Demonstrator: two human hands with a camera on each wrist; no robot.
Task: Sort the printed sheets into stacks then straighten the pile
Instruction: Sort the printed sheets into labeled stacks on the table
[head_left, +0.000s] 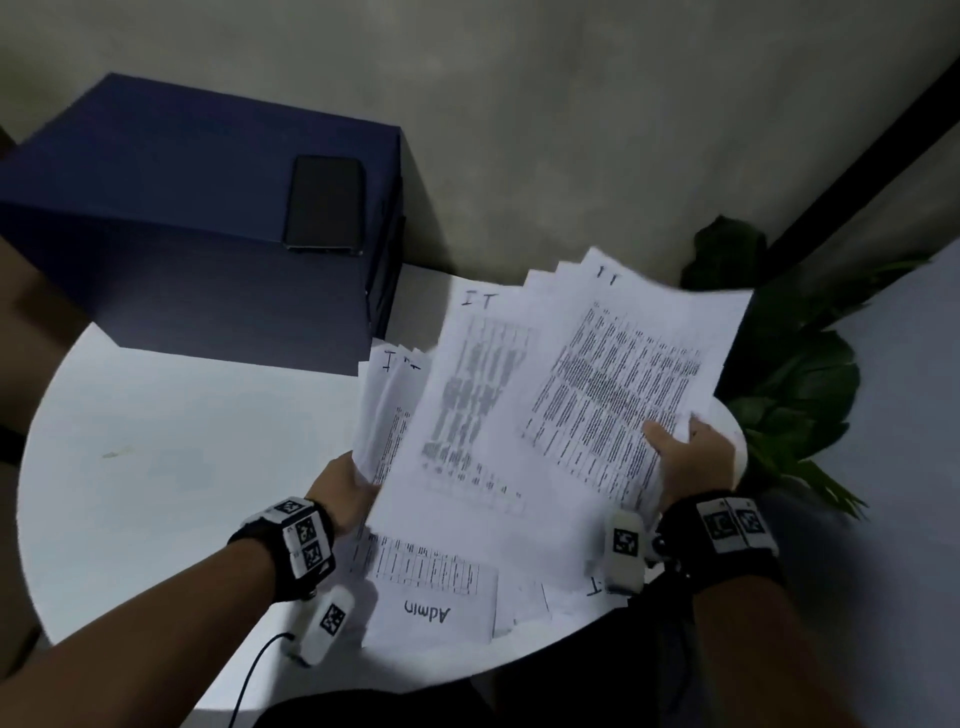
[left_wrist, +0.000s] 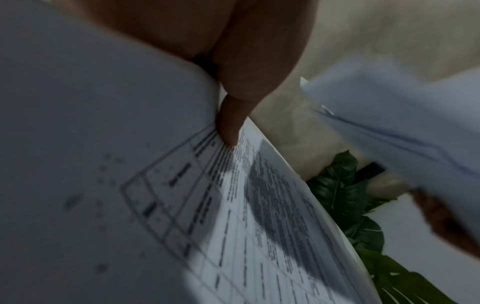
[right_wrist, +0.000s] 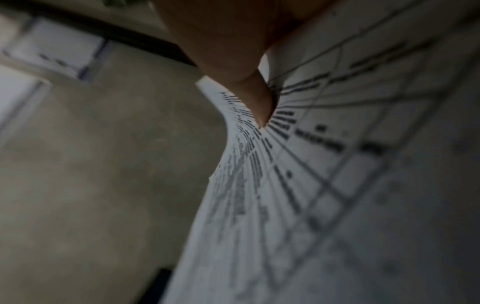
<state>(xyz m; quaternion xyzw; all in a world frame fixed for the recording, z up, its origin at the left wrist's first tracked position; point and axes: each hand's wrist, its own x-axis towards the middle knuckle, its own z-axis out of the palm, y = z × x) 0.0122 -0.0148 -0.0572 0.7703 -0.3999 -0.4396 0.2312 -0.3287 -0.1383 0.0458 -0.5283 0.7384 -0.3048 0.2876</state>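
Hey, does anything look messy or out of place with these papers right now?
Yes. The held sheets are fanned out unevenly between the left hand and right hand, edges misaligned, and the Admin sheet lies upside down.

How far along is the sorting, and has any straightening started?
Done: an Admin sheet lies on the table with other sheets beside it. In hand: the left hand and right hand both hold fanned IT sheets, edges uneven. Left: setting the IT sheets down and squaring every pile; nothing looks straightened yet.
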